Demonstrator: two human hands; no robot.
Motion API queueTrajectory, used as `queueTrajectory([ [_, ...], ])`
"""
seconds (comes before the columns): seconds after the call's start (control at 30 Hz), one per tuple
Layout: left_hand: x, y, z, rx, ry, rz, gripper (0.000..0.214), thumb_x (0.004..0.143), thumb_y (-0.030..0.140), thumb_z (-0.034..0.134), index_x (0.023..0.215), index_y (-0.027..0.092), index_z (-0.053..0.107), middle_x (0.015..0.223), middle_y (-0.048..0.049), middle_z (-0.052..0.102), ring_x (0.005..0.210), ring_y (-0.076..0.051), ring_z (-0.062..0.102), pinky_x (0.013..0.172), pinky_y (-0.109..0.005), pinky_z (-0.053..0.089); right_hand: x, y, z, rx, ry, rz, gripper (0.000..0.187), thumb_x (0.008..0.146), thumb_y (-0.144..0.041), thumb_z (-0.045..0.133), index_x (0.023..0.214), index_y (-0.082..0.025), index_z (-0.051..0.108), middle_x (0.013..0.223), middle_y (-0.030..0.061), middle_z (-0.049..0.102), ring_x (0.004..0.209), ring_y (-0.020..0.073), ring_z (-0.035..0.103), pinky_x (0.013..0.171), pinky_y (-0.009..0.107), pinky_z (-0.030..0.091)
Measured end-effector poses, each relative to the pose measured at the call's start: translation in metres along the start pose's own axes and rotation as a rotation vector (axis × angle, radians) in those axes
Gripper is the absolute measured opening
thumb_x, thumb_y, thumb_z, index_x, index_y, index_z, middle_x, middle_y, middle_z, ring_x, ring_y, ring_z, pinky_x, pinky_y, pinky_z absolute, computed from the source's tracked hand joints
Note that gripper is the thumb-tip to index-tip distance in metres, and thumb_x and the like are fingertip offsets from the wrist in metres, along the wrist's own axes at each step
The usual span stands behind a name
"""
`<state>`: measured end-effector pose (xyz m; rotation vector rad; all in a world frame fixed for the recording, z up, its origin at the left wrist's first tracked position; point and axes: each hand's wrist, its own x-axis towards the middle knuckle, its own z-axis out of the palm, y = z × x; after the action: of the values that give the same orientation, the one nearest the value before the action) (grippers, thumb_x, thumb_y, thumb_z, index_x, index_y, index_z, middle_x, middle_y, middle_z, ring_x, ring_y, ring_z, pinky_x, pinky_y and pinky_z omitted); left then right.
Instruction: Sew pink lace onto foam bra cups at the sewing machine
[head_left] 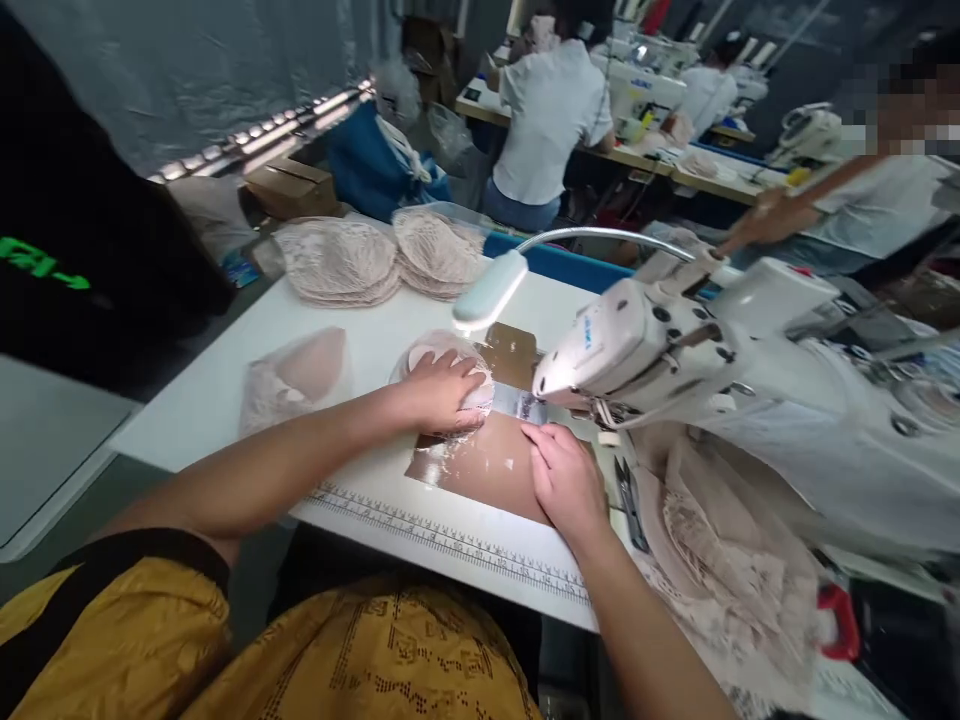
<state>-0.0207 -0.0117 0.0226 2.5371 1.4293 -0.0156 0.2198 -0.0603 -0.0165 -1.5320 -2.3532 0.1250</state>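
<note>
My left hand (448,392) lies with fingers spread on a pale pink lace bra cup (421,350). The cup rests at the left edge of a brown board (480,462), partly hidden under the hand. My right hand (566,475) rests on the board's right side beside the machine needle area, index finger stretched out, other fingers partly hidden; I see nothing in it. Above it stands the head of a white sewing machine (600,345). Black thread snips (631,505) lie to the right of this hand.
Stacked lace cups (341,262) sit at the table's back left, another lace cup (296,380) nearer. A lamp (491,290) hangs over the board. Lace fabric (735,560) is heaped at right. A ruler tape (450,540) runs along the front edge. Co-workers sit at machines behind.
</note>
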Motion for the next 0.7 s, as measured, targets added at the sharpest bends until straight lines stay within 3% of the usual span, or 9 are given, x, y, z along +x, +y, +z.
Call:
queueTrajectory([
  [0.07,-0.027,-0.019,-0.013,-0.028,0.015,-0.049,0.06,0.092,0.054,0.046,0.142,0.018,0.043,0.15,-0.0144,0.041,0.135,-0.035,0.039,0.107,-0.051,0.035,-0.001,0.004,0.002,0.008,0.027,-0.03,0.038,0.091,-0.02,0.04,0.115,-0.017,0.07,0.108,0.0112,0.068,0.089,0.0248,0.065,0.077,0.037,0.051],
  [0.13,-0.061,-0.044,-0.019,-0.014,0.153,-0.183,0.055,0.094,0.049,0.044,0.14,0.018,0.043,0.149,-0.0122,0.043,0.138,-0.031,0.036,0.112,-0.048,0.032,-0.001,0.007,0.004,0.025,0.043,-0.06,0.037,0.092,-0.023,0.041,0.113,-0.017,0.07,0.107,0.0106,0.068,0.089,0.0242,0.066,0.076,0.037,0.052],
  [0.17,-0.079,-0.058,-0.019,-0.001,0.255,-0.329,0.048,0.094,0.046,0.045,0.134,0.019,0.048,0.144,-0.011,0.048,0.136,-0.03,0.039,0.112,-0.047,0.033,-0.001,0.008,0.005,0.032,0.047,-0.073,0.037,0.092,-0.024,0.041,0.113,-0.017,0.07,0.106,0.0103,0.068,0.089,0.0238,0.066,0.076,0.037,0.053],
  [0.23,-0.115,-0.083,-0.013,0.017,0.346,-0.516,0.036,0.094,0.036,0.043,0.117,0.012,0.055,0.126,-0.0194,0.058,0.128,-0.036,0.046,0.106,-0.055,0.037,-0.001,0.01,0.006,0.038,0.047,-0.09,0.037,0.093,-0.025,0.04,0.113,-0.018,0.07,0.105,0.01,0.068,0.089,0.0234,0.066,0.076,0.037,0.053],
  [0.3,-0.146,-0.103,0.001,-0.105,0.497,-0.671,0.027,0.094,0.035,0.042,0.103,0.014,0.058,0.112,-0.0185,0.063,0.12,-0.037,0.052,0.102,-0.056,0.04,-0.001,0.01,0.007,0.041,0.045,-0.08,0.037,0.093,-0.026,0.04,0.113,-0.018,0.07,0.106,0.0103,0.068,0.09,0.0234,0.067,0.077,0.037,0.054],
  [0.37,-0.169,-0.113,0.016,-0.175,0.576,-0.703,0.028,0.096,0.036,0.038,0.101,0.015,0.056,0.113,-0.0173,0.062,0.118,-0.036,0.054,0.102,-0.056,0.04,0.0,0.009,0.006,0.055,0.037,-0.051,0.037,0.093,-0.028,0.04,0.113,-0.019,0.069,0.108,0.0107,0.068,0.091,0.024,0.067,0.078,0.039,0.054],
  [0.53,-0.197,-0.095,0.029,-0.398,0.767,-0.644,0.031,0.1,0.045,0.032,0.098,0.021,0.053,0.104,-0.006,0.066,0.094,-0.025,0.064,0.079,-0.041,0.054,-0.008,-0.009,-0.019,0.205,-0.055,0.0,0.04,0.095,-0.038,0.043,0.125,-0.02,0.062,0.124,0.0123,0.064,0.11,0.0278,0.063,0.09,0.045,0.054],
  [0.63,-0.2,-0.061,0.019,-0.592,0.922,-0.527,0.027,0.101,0.042,0.034,0.1,0.023,0.053,0.106,-0.004,0.066,0.088,-0.021,0.064,0.074,-0.037,0.054,-0.023,-0.034,-0.041,0.386,-0.138,-0.051,0.053,0.092,-0.043,0.052,0.142,-0.026,0.046,0.145,0.0117,0.05,0.126,0.0292,0.054,0.101,0.048,0.048],
  [0.7,-0.198,-0.033,0.01,-0.847,1.008,-0.357,0.02,0.099,0.039,0.044,0.098,0.022,0.055,0.113,-0.005,0.064,0.094,-0.021,0.062,0.08,-0.037,0.052,-0.03,-0.055,-0.05,0.565,-0.198,-0.088,0.069,0.088,-0.044,0.06,0.15,-0.031,0.032,0.156,0.0101,0.034,0.138,0.0302,0.042,0.11,0.051,0.039],
])
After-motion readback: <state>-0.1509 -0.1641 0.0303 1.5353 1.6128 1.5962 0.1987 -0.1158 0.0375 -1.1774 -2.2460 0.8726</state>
